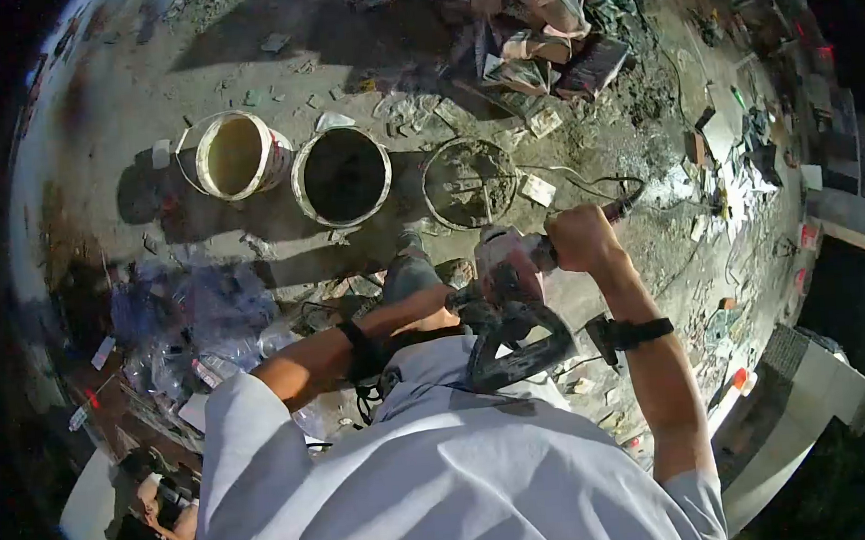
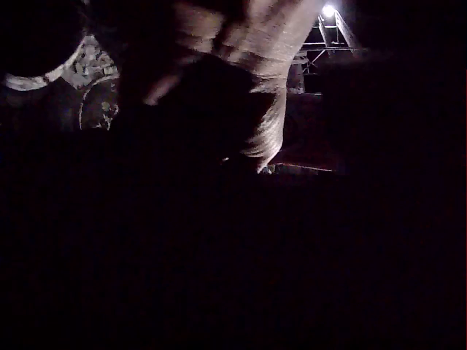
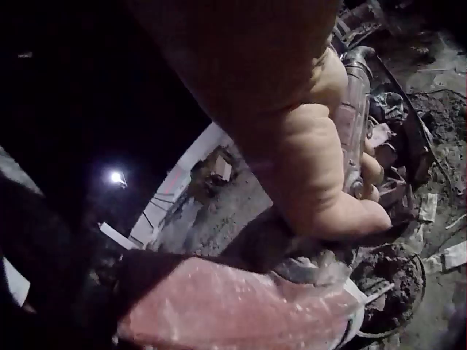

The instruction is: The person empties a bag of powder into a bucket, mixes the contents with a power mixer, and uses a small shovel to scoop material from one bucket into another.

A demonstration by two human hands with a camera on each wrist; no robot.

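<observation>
A red electric mixer (image 1: 513,269) with a black loop frame (image 1: 524,352) is held before the body. Its rod (image 1: 488,204) reaches down into the right-hand bucket (image 1: 432,202), which holds grey, mortar-like material (image 3: 390,292). My right hand (image 1: 583,239) grips the mixer's side handle (image 3: 352,120), fingers wrapped round it; a cord leaves its far end. On the other side my left hand (image 1: 439,302) holds the mixer near its body, partly in shadow. The left wrist view is mostly dark, showing only part of that hand and its folded skin.
To the left stand a bucket with a dark inside (image 1: 342,176) and a pale bucket of cloudy liquid (image 1: 234,158). Bags and rubble (image 1: 557,46) lie beyond. Clear plastic (image 1: 195,317) is at left, broken pieces (image 1: 721,160) at right. A person (image 1: 160,530) is at lower left.
</observation>
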